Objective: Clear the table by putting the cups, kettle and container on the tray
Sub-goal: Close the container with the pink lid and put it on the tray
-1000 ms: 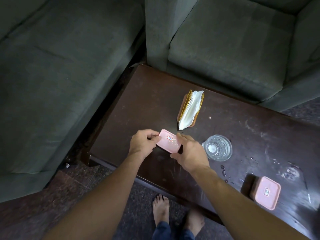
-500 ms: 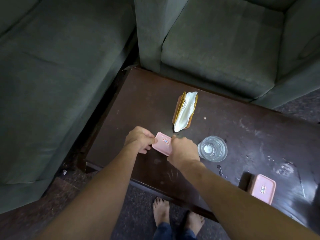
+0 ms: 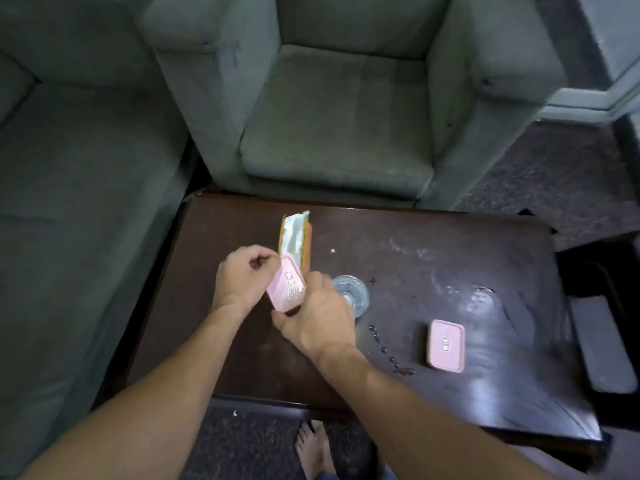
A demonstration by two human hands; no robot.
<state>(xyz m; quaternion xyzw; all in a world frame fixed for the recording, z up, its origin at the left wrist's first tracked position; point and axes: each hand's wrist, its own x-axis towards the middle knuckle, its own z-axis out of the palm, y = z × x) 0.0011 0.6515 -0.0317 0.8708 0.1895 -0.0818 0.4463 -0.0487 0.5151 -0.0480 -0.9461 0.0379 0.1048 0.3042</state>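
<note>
A small pink container (image 3: 286,289) with a pink lid is held above the dark wooden table (image 3: 433,271), tilted on its side. My left hand (image 3: 245,276) pinches its far left edge. My right hand (image 3: 317,319) grips it from the near right side. A clear glass cup (image 3: 354,295) stands on the table just right of my right hand, partly hidden by it. A second pink container (image 3: 446,345) lies flat on the table further right. No tray or kettle shows in view.
A napkin holder with white napkins (image 3: 295,237) stands behind my hands. Water drops (image 3: 384,349) and smears mark the table. A grey sofa (image 3: 69,202) lies left, a grey armchair (image 3: 346,116) behind. A dark side stand (image 3: 602,341) sits right. My bare feet (image 3: 317,448) are below.
Both hands have lifted the pink container off the table and tilted it. The camera has swung right and back, bringing the armchair and the table's right end into view.
</note>
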